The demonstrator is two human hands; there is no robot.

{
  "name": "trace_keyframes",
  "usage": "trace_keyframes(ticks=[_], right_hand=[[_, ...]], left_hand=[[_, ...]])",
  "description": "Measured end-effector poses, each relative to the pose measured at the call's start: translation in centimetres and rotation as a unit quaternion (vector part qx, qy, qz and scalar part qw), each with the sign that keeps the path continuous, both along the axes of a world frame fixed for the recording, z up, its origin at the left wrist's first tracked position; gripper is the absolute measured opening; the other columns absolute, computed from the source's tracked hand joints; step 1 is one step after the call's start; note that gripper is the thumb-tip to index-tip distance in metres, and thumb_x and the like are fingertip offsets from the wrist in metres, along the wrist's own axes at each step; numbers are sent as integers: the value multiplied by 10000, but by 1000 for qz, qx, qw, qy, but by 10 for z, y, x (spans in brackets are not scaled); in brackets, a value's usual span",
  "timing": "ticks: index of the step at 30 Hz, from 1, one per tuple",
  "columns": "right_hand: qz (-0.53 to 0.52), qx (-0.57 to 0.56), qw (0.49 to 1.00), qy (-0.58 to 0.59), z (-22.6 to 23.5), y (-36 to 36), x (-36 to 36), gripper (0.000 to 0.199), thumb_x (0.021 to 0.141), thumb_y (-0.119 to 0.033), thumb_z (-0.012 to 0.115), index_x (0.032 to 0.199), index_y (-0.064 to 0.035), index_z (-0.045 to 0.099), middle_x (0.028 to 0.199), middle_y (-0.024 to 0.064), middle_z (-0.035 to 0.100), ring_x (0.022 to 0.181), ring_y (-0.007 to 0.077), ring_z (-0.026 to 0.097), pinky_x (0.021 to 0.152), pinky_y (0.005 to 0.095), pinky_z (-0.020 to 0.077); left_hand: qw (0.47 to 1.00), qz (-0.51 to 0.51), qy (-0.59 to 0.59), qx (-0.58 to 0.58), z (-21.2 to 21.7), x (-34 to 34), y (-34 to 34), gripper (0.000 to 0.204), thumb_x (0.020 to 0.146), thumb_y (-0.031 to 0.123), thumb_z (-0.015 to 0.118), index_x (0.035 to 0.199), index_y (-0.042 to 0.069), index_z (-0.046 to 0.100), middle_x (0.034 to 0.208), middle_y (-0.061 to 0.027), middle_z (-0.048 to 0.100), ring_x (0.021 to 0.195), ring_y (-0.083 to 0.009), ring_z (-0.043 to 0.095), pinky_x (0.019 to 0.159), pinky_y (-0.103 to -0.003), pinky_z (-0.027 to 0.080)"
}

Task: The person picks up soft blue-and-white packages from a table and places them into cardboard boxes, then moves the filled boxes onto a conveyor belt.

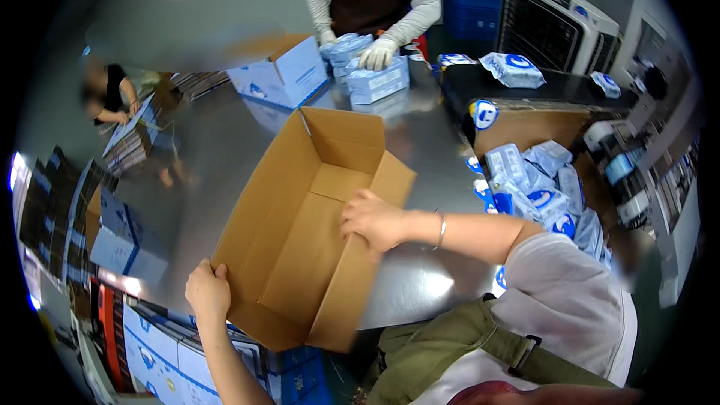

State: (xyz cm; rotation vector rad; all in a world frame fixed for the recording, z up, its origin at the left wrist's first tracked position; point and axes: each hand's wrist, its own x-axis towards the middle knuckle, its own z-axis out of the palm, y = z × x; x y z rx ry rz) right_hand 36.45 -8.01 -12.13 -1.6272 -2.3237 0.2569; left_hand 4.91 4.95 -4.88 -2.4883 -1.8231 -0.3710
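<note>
An opened cardboard box (pixel 300 232) with a bare brown inside lies before me on the metal table (pixel 202 210), its near end over the table's front edge. Nothing lies inside it. My left hand (pixel 208 290) is closed on its left wall near the close corner, thumb over the rim. On the right wall, my right hand (pixel 373 221) grips the edge with bent fingers, the wrist wearing a bracelet. A flap (pixel 394 180) slants outward beyond my right hand.
Across the table a person in white gloves (pixel 380 52) handles light-blue packs (pixel 379 81) beside a blue printed box (pixel 289 75). At right are a conveyor (pixel 555 90) and a carton of packs (pixel 536 180). Another printed box (pixel 124 236) stands left; flattened boxes (pixel 161 345) lie lower left.
</note>
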Motion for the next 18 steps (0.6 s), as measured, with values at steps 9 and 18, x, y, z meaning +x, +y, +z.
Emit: trace_keyframes(ticks=[9, 18], right_hand=[[32, 246, 958, 140, -64, 62, -8, 654, 558, -287, 851, 1114, -101, 563, 1192, 92, 513, 1260, 294, 413, 1139, 517, 245], [-59, 310, 947, 55, -38, 81, 113, 626, 743, -329, 669, 1316, -124, 525, 1433, 183, 386, 1342, 362, 332, 1114, 493, 260]], left_hand=[[994, 106, -13, -6, -1, -29, 26, 245, 857, 238, 632, 970, 21, 648, 922, -224, 666, 906, -398, 632, 787, -459, 484], [989, 144, 3, -30, -4, -29, 31, 266, 853, 267, 621, 953, 24, 660, 934, -211, 671, 921, -388, 626, 805, -457, 480]])
